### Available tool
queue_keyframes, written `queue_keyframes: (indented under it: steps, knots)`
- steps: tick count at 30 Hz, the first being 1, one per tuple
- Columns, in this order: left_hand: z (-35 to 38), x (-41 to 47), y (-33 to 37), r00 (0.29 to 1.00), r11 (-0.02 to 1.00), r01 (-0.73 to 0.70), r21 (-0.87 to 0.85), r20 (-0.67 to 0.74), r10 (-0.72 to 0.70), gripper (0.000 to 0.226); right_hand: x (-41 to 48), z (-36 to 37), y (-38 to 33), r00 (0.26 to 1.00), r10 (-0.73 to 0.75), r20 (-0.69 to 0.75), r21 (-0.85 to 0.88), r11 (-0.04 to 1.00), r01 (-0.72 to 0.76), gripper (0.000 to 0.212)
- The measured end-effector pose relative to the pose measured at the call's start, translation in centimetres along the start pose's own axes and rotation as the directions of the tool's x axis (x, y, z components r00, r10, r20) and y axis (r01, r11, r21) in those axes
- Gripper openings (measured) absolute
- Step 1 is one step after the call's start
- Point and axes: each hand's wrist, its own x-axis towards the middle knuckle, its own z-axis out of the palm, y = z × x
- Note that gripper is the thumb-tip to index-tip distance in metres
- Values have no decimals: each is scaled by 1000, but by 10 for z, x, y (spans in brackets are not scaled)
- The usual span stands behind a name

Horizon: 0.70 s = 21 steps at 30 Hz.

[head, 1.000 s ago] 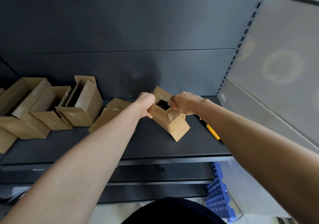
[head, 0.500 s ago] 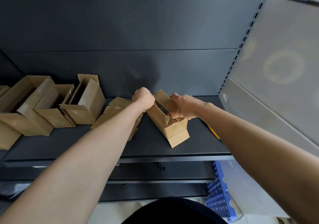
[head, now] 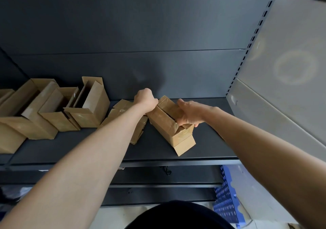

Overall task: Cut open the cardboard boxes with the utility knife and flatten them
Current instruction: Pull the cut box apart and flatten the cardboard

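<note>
A small brown cardboard box (head: pixel 167 128) with tape strips lies tilted on the dark shelf (head: pixel 88 149), its ends cut open and its sides pressed nearly together. My left hand (head: pixel 145 100) grips its far left edge in a fist. My right hand (head: pixel 189 113) clamps the right side, fingers curled over the top edge. A flap sticks out at the box's near end. Just left of it, flattened cardboard (head: pixel 123 112) lies partly under my left forearm. The utility knife is hidden from view.
Several opened cardboard boxes (head: pixel 90 105) stand in a row along the shelf's left part. A grey side panel (head: pixel 282 87) bounds the shelf on the right. A blue perforated crate (head: pixel 225 198) sits on the floor below right.
The box has gone from an open square tube to a nearly collapsed shape as both hands pushed its sides together. The yellow knife seen earlier by my right wrist is now covered by my right arm.
</note>
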Motion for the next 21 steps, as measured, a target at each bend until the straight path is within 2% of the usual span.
queue_keyframes:
  steps: [6, 13, 15, 17, 21]
  knots:
    - [-1, -4, 8, 999, 991, 27, 133, -37, -22, 13, 3, -3, -1, 1000, -3, 10, 22, 1000, 3, 57]
    - [8, -10, 5, 985, 992, 118, 51, -135, -111, 19, 5, 2, -6, 1000, 2, 1, 52, 999, -2, 56]
    - [5, -9, 7, 980, 991, 129, -22, -149, -131, 21, 4, 4, -4, 999, 27, 23, 118, 993, -29, 53]
    - [0, -2, 10, 980, 976, 136, -168, -123, -158, 25, 4, 5, -3, 997, 69, 33, 180, 981, -73, 50]
    - [-10, 1, 17, 992, 868, 91, -489, -30, -121, 16, 7, 2, -5, 985, 171, -9, 258, 952, -163, 52]
